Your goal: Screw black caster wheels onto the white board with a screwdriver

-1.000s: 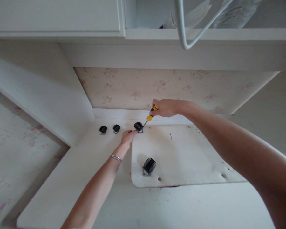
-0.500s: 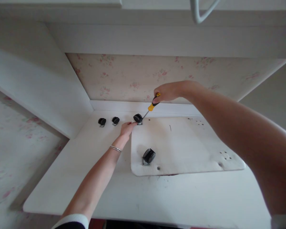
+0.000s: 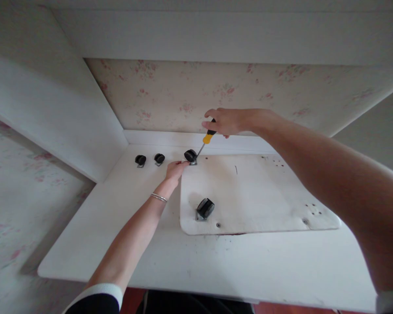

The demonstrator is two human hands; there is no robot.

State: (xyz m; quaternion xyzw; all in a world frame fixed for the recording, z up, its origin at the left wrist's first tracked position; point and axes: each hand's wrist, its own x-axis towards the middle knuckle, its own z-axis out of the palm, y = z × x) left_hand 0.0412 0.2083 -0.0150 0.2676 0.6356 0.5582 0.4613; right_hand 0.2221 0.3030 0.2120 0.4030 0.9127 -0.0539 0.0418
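My right hand is around the handle of a yellow-and-black screwdriver, its index finger lifted partly off. The screwdriver slants down to the left, its tip at the metal plate of a black caster on the back left corner of a white board. My left hand reaches to that corner, fingertips pinched at the caster's plate. The exact contact of the tip with a screw is too small to see. Another black caster stands on the board's front left corner.
Two loose black casters, a left one and a right one, sit on the white desktop left of the board. Screw holes mark the board's right corners. A white panel stands at left; a shelf hangs above.
The fingers of my right hand have loosened and shifted on the screwdriver's handle. My left hand stays at the caster. The view has tipped slightly downward.
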